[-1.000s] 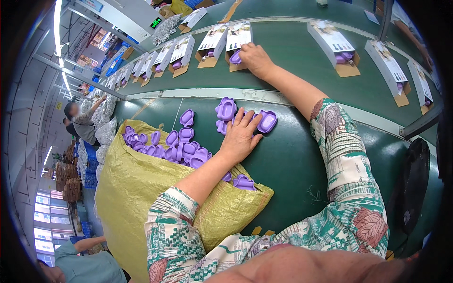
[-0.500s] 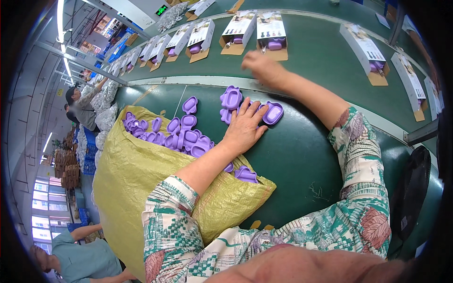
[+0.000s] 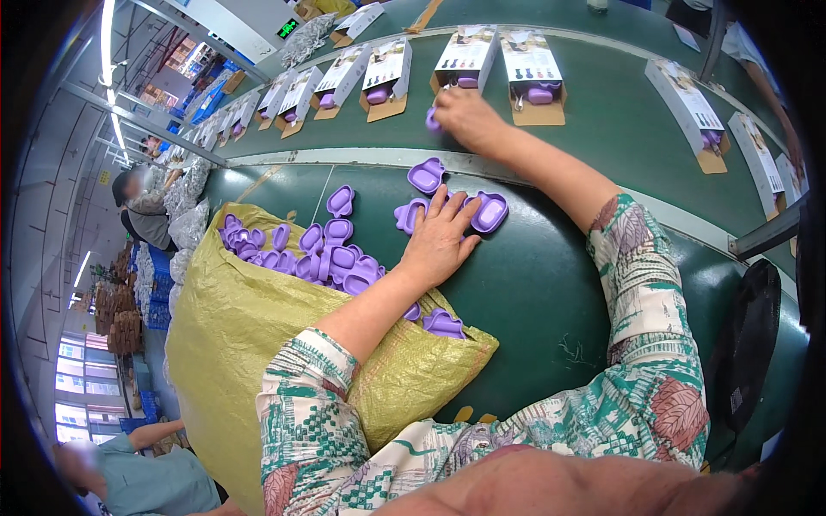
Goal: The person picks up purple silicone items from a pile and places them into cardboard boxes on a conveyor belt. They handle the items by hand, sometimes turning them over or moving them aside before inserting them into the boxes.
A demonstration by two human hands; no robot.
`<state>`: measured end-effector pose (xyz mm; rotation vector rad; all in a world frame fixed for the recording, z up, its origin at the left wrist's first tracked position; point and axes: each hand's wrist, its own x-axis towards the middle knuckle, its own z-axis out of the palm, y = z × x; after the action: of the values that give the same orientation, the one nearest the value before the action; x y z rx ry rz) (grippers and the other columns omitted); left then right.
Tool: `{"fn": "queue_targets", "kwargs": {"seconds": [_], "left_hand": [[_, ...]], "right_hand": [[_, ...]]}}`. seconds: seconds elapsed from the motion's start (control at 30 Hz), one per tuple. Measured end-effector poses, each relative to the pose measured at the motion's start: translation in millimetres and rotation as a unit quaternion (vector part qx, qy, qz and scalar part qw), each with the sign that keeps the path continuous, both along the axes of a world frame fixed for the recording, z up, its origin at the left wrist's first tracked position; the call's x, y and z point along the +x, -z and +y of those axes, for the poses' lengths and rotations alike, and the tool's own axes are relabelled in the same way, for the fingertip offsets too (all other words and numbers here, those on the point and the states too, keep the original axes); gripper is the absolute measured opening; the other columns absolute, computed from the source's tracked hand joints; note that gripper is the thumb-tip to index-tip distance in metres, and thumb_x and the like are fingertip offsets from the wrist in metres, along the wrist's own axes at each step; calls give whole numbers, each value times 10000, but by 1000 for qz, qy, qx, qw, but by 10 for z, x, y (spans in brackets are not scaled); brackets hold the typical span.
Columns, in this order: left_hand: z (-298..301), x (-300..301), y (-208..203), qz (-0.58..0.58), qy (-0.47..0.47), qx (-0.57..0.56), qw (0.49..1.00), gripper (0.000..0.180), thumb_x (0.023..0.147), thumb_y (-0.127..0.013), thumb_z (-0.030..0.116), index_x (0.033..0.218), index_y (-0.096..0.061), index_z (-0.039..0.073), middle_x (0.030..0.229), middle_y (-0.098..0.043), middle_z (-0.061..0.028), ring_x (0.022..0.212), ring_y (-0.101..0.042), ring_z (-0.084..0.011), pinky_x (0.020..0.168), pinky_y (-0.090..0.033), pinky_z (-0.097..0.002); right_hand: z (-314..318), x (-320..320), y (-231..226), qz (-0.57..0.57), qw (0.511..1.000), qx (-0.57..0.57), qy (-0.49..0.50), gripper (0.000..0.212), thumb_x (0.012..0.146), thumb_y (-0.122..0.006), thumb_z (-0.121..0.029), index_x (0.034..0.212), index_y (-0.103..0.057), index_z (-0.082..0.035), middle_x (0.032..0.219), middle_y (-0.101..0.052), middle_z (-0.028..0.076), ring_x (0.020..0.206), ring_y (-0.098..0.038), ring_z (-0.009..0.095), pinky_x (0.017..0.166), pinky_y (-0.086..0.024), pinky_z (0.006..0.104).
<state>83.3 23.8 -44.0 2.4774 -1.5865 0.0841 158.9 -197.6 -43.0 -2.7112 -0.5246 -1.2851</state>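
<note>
On the green table (image 3: 533, 301) lie shallow, rimmed purple trays (image 3: 426, 176).

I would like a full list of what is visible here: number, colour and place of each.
Worktable: one, dark green, centre
Belt: one, green, beyond worktable
Boxes: over ten, white with brown flaps, along belt
Sack: one, yellow-green, lower left
Shallow pieces: many, purple, sack's mouth, worktable, boxes
Plastic bags: several, whitish, left
Crates: several, blue, left
Lights: several, white, left
Lit sign: one, green, top left
Black object, kind unclear: one, black, right edge
Other people: several, varied clothing, left and upper right
Left hand: one, bare, spread over pieces
Right hand: one, bare, pinching a purple piece
</note>
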Motion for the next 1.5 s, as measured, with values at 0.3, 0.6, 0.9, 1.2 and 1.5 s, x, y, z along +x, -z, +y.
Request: {"fn": "queue_targets", "kwargs": {"seconds": [0.3,0.6,0.9,1.2,1.5], "left_hand": [[-16,-3,14,12,0,-2,1000,585,819,-643,271,1348,-412,178,1365,-410,-130,1339,-273,-390,995,-307,-617],[59,51,43,-5,-4,-15,1000,619,808,-647,264,1353,-393,116,1362,-417,-122,1342,-280,-366,994,-316,-598],[4,39,79,1,-18,-54,998,751,760,-692,188,1397,-310,71,1345,-430,-161,1310,-336,-374,1026,-313,-463],[34,38,67,-15,-13,-33,999,652,770,-684,197,1339,-398,59,1372,-407,-159,1314,-327,-374,1036,-313,-456],[18,40,61,-5,-17,-32,999,629,773,-678,200,1328,-413,69,1373,-403,-152,1319,-319,-367,1036,-312,-461]], "right_hand": [[-799,292,19,26,946,33,322,124,791,-532,-121,888,-607,-103,934,-592,56,937,-570,228,724,-469,383],[-205,-829,-4,133,955,210,-160,136,782,-623,-114,851,-541,-32,853,-562,139,837,-581,325,727,-473,412],[-38,-1303,143,153,972,-45,-175,186,765,-588,-167,915,-567,-59,936,-556,76,930,-532,241,749,-433,364],[-500,-387,-55,98,995,-1,1,95,777,-547,-125,830,-586,-56,891,-566,85,928,-537,261,737,-460,389],[-925,47,59,4,973,-26,228,81,786,-530,-115,835,-588,-85,899,-586,64,901,-577,237,707,-479,388]]}}
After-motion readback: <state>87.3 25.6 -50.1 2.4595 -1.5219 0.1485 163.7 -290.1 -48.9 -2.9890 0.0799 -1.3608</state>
